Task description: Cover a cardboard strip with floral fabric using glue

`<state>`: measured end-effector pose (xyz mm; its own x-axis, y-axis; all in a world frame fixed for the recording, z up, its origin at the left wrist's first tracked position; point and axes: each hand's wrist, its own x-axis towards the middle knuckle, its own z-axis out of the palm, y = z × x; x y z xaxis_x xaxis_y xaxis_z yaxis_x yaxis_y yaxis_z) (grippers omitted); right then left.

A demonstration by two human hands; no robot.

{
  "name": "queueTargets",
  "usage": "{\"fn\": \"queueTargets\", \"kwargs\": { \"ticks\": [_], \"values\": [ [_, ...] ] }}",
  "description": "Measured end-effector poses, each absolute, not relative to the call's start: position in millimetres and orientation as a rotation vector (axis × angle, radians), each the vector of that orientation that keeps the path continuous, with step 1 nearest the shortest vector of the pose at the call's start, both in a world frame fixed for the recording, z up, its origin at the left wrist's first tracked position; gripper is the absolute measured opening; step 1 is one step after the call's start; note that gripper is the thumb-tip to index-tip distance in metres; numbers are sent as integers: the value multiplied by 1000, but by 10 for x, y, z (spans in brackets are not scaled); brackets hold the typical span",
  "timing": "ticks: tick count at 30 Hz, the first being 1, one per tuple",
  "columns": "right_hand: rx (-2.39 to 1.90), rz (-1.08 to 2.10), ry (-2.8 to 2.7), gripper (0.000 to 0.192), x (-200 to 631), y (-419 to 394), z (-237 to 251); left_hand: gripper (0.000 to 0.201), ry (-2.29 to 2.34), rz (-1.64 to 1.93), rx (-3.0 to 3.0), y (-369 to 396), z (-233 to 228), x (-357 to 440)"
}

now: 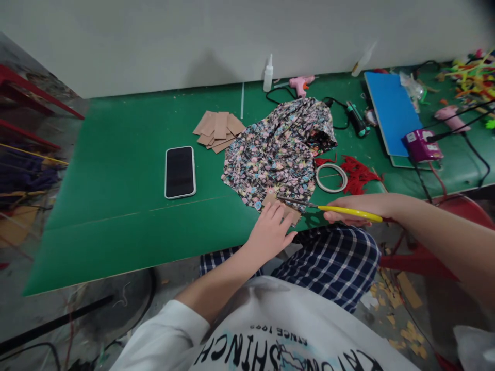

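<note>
A floral fabric (276,149) lies bunched across the green table, its near part spread out toward me. On its near edge rests a brown cardboard piece (293,214). My left hand (271,226) lies over that piece, fingers stretched out and pressing it down, thumb apart. In my right hand (346,210) are scissors (348,209) with yellow handles. Their blades reach left along the cardboard's upper edge, over the fabric; whether they cut into it I cannot tell. A tape roll (331,178) and red yarn pieces (358,175) lie just beyond my right hand.
Left of the fabric are stacked cardboard pieces (220,130) and a phone (180,172). A white bottle (268,74), a pink glue gun (301,85) and a green-black tool (358,119) stand or lie behind. At right are a blue board (394,111), a purple box (423,146) and cables.
</note>
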<state>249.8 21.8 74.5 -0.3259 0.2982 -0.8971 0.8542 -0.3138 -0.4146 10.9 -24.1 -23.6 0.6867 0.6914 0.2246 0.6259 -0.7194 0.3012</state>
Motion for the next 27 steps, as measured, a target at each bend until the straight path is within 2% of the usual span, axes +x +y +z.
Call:
{"fn": "queueTargets", "kwargs": {
  "ticks": [15,27],
  "values": [
    [1449,-1668,1541,49,2560,183,768,44,1081,487,2710,-249,-238,104],
    [1584,-1728,1487,48,2407,140,581,41,1078,479,2712,-246,-234,108]
  ]
}}
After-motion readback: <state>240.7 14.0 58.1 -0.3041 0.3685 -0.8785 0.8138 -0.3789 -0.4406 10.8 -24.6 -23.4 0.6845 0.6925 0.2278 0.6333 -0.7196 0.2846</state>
